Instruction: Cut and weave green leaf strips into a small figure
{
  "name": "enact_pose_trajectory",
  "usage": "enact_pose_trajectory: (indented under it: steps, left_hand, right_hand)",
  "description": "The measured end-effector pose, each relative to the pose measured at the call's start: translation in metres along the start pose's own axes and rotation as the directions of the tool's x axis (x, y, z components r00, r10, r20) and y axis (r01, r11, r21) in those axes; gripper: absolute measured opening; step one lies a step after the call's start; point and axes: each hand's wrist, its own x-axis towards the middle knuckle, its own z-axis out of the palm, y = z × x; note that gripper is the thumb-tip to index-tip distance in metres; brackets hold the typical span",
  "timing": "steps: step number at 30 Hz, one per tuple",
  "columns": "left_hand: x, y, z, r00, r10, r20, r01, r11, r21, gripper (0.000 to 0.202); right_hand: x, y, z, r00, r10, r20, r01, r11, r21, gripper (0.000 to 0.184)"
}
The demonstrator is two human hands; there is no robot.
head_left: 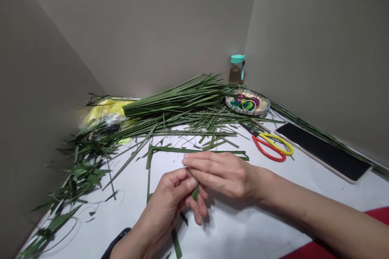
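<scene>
My left hand (pixel 170 200) is closed, its thumb and fingers pinching a green leaf strip (pixel 195 193). Long strip ends, apparently of the same piece, hang below the palm. My right hand (pixel 223 172) lies over the left fingertips, its fingers straight and pressed together on the work. Its thumb is hidden, and the hands cover most of the held piece. Just beyond them, a folded length of green leaf (pixel 170 149) rests on the white tabletop (pixel 231 226), bent at its left end.
A leaf bundle (pixel 182 99) lies at the back among scattered cuttings. Red-and-yellow-handled scissors (pixel 270 145) and a phone (pixel 322 149) are at right. Behind stand a woven basket (pixel 264 107) and a teal-lidded bottle (pixel 235 75). Yellow plastic packaging (pixel 106 109) and loose leaves (pixel 86 174) occupy the left.
</scene>
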Motion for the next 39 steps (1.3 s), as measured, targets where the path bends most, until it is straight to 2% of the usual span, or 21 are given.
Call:
enact_pose_trajectory:
  steps: [1, 2, 4, 6, 8, 9, 11, 17, 21, 25, 29, 31, 33, 36, 39]
  left_hand:
    - [0.000, 0.000, 0.000, 1.000, 0.014, -0.017, -0.014, 1.000, 0.011, 0.021]
    - [0.000, 0.001, 0.000, 0.999, 0.027, -0.035, -0.026, 0.999, 0.026, 0.019]
    - [0.000, 0.002, 0.001, 0.995, 0.052, -0.080, -0.045, 0.995, 0.086, 0.019]
    - [0.000, 0.001, 0.001, 0.990, 0.080, -0.115, -0.058, 0.980, 0.189, 0.027]
    - [0.000, -0.001, 0.001, 0.987, 0.106, -0.121, -0.068, 0.957, 0.281, 0.035]
    - [0.000, -0.002, 0.001, 0.985, 0.119, -0.125, -0.075, 0.946, 0.315, 0.037]
    - [0.000, -0.005, 0.001, 0.981, 0.142, -0.132, -0.087, 0.931, 0.355, 0.039]
    - [-0.002, -0.010, -0.002, 0.981, 0.153, -0.119, -0.093, 0.910, 0.404, 0.037]
    - [-0.001, -0.010, -0.005, 0.987, 0.113, -0.118, -0.056, 0.913, 0.404, 0.036]
    - [-0.002, -0.010, -0.004, 0.976, 0.153, -0.157, -0.084, 0.924, 0.373, 0.035]
    - [-0.003, -0.007, -0.002, 0.960, 0.201, -0.195, -0.120, 0.925, 0.361, 0.033]
    - [-0.003, -0.006, -0.002, 0.953, 0.237, -0.189, -0.137, 0.893, 0.428, 0.037]
    - [-0.004, -0.006, -0.002, 0.929, 0.325, -0.178, -0.186, 0.823, 0.536, 0.040]
    - [-0.005, -0.006, -0.002, 0.898, 0.406, -0.172, -0.215, 0.745, 0.631, 0.038]
    - [-0.005, -0.003, -0.001, 0.915, 0.348, -0.203, -0.178, 0.802, 0.570, 0.038]
  right_hand:
    - [0.001, -0.001, 0.000, 0.992, 0.117, -0.043, -0.115, 0.992, 0.043, 0.024]
    - [0.002, -0.003, 0.000, 0.962, 0.258, -0.087, -0.250, 0.964, 0.090, 0.025]
    - [0.006, -0.006, -0.001, 0.832, 0.544, -0.112, -0.517, 0.832, 0.201, 0.026]
    - [0.011, -0.009, -0.002, 0.679, 0.734, 0.000, -0.700, 0.647, 0.301, 0.022]
    - [0.015, -0.012, -0.002, 0.569, 0.810, 0.143, -0.790, 0.490, 0.367, 0.015]
    - [0.017, -0.013, -0.001, 0.536, 0.825, 0.178, -0.808, 0.441, 0.390, 0.012]
    - [0.018, -0.014, 0.001, 0.500, 0.845, 0.190, -0.817, 0.387, 0.428, 0.010]
    - [0.014, -0.011, 0.003, 0.433, 0.881, 0.192, -0.803, 0.280, 0.527, 0.010]
    - [0.014, -0.012, 0.002, 0.418, 0.889, 0.187, -0.782, 0.247, 0.572, 0.012]
    - [0.017, -0.016, 0.004, 0.428, 0.899, 0.090, -0.768, 0.309, 0.561, 0.011]
    - [0.017, -0.021, 0.009, 0.459, 0.888, 0.014, -0.768, 0.389, 0.509, 0.011]
    - [0.018, -0.024, 0.011, 0.473, 0.881, -0.008, -0.778, 0.422, 0.465, 0.011]
    - [0.021, -0.027, 0.010, 0.485, 0.874, -0.022, -0.796, 0.451, 0.404, 0.013]
    - [0.028, -0.025, 0.000, 0.525, 0.851, 0.025, -0.818, 0.496, 0.291, 0.016]
    - [0.028, -0.013, -0.022, 0.551, 0.825, 0.125, -0.834, 0.537, 0.130, 0.020]
